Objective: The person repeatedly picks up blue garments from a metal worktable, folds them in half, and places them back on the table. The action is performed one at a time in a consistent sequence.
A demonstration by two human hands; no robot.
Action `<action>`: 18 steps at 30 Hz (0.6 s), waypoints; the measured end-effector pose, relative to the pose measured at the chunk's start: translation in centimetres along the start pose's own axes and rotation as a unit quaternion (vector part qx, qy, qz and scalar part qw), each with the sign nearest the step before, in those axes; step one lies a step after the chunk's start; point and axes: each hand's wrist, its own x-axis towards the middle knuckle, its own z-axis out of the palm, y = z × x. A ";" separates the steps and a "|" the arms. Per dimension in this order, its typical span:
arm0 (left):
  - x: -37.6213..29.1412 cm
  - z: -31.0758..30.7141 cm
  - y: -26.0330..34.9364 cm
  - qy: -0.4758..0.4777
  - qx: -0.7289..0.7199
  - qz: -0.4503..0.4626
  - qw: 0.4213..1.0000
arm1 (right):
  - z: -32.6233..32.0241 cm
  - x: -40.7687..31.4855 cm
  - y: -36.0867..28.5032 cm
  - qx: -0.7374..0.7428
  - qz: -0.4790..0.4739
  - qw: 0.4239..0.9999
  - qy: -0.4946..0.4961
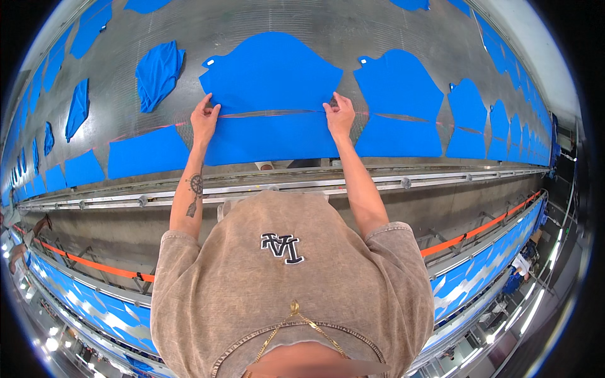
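A blue cut fabric panel (274,71) with a curved top lies almost flat before me, a small white tag (211,62) at its upper left. My left hand (205,119) has its thumb and forefinger at the panel's lower left corner. At the lower right corner, my right hand (340,118) pinches the same panel. The panel's straight lower edge runs between both hands. Just below, a second blue fabric panel (274,139) lies along the table's near edge, a narrow dark gap parting the two. The fingertips partly hide the corners.
Similar blue panels (401,87) continue rightward along the dark table (302,23). Crumpled blue fabric (158,75) lies to the left. A metal rail (378,185) borders the near side. Behind me are an orange strip (453,241) and another table with blue fabric (482,264).
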 end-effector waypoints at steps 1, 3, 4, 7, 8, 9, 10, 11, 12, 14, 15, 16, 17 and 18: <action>0.2 0.2 0.0 0.013 -0.050 0.031 0.998 | -0.2 0.0 0.1 -0.006 -0.006 1.000 0.002; 0.8 0.3 0.0 0.046 -0.123 0.020 0.991 | -0.1 0.0 0.1 -0.017 -0.022 1.000 0.004; 1.2 -0.1 0.1 0.043 -0.144 0.013 0.989 | -0.5 0.1 0.3 -0.023 -0.030 0.999 0.007; 2.7 -1.4 0.6 0.011 -0.169 -0.058 0.984 | -1.1 0.4 0.7 -0.019 -0.050 0.998 0.018; 3.3 -1.8 0.9 0.006 -0.153 -0.058 0.987 | -1.3 0.6 0.9 -0.021 -0.029 0.999 0.020; 3.7 -2.1 1.2 -0.002 -0.135 -0.063 0.989 | -1.5 0.7 1.1 -0.009 -0.046 0.999 0.024; 4.1 -2.3 1.4 0.003 -0.131 -0.056 0.990 | -1.6 0.8 1.3 -0.003 -0.036 0.999 0.025; 4.4 -2.4 1.6 0.006 -0.124 -0.054 0.991 | -1.7 0.9 1.4 -0.003 0.003 1.000 0.022; 4.7 -2.5 1.8 0.006 -0.116 -0.055 0.992 | -1.9 1.0 1.6 -0.007 0.003 1.000 0.023; 5.0 -2.3 1.9 0.015 -0.112 -0.041 0.993 | -2.1 1.1 1.7 -0.004 -0.011 0.999 0.030; 5.1 -2.2 1.8 0.017 -0.108 -0.041 0.993 | -2.2 1.1 1.8 -0.002 0.017 0.999 0.029; 5.1 -2.2 1.7 0.024 -0.102 -0.031 0.994 | -2.2 1.2 1.8 -0.005 -0.008 0.999 0.031; 5.2 -2.1 1.6 0.030 -0.094 -0.025 0.995 | -2.3 1.3 1.9 -0.007 -0.008 1.000 0.029; 5.2 -2.0 1.4 0.035 -0.086 -0.019 0.996 | -2.3 1.4 1.9 -0.004 0.019 0.999 0.027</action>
